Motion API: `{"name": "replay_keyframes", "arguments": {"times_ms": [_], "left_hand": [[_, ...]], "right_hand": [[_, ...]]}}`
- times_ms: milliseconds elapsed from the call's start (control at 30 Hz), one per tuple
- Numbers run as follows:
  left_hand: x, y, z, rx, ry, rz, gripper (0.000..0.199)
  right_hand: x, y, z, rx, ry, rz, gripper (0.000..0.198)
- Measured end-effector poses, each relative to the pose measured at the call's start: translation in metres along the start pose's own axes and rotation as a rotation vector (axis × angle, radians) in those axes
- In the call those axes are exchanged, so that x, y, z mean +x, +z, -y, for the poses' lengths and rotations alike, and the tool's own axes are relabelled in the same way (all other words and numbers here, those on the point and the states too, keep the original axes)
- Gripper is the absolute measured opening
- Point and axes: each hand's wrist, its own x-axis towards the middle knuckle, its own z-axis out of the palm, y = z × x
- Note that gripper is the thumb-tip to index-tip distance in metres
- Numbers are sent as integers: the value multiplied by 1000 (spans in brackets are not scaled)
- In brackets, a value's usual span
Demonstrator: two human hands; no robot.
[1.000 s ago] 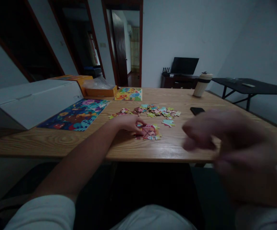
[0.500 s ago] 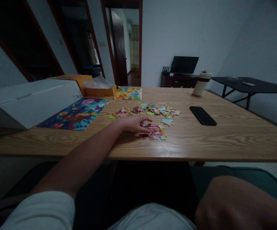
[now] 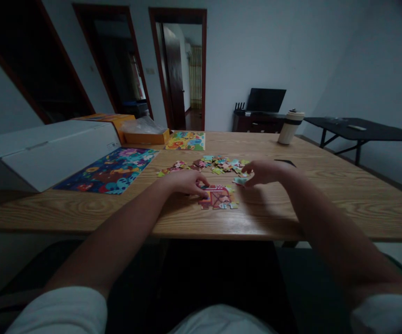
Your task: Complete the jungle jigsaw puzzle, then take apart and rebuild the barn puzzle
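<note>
A partly joined jigsaw puzzle [image 3: 218, 199] with a red barn-like picture lies flat near the table's front edge. My left hand [image 3: 189, 182] rests at its left side, thumb and forefinger apart and touching it. To the right, my right hand [image 3: 265, 172] reaches in over the table with thumb and fingers apart. Its thumb tip is by a pale blue-green puzzle piece [image 3: 239, 180]; whether it touches cannot be made out. Just behind lies a heap of loose puzzle pieces [image 3: 218, 164], mostly green, pink and brown.
On the left are a dark blue picture sheet [image 3: 112, 171] and a long white box [image 3: 55, 144]. Farther back stand an orange tray [image 3: 147, 138] with clear plastic and a yellow picture sheet [image 3: 185, 141]. A tumbler [image 3: 290, 127] and a partly hidden phone [image 3: 284, 162] are at right.
My right hand has come up from the lower right, below the table edge, to the pale puzzle piece. My left hand stays at the joined puzzle. The view has tilted up slightly.
</note>
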Motion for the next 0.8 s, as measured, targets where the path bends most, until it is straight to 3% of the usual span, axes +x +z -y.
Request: {"name": "replay_keyframes", "arguments": {"times_ms": [133, 267, 467, 700, 800], "left_hand": [[-2, -3, 2, -20, 43, -17, 56], [-2, -6, 7, -78, 27, -56, 63], [0, -6, 22, -150, -10, 91, 79], [6, -1, 26, -146, 4, 36, 77], [7, 0, 24, -137, 1, 30, 76]], "right_hand": [[6, 22, -8, -2, 23, 146, 21], [2, 26, -4, 2, 127, 119, 28], [-1, 28, -22, 92, 134, 112, 51], [1, 27, -24, 91, 217, 165, 57], [2, 26, -14, 65, 252, 160, 50]]}}
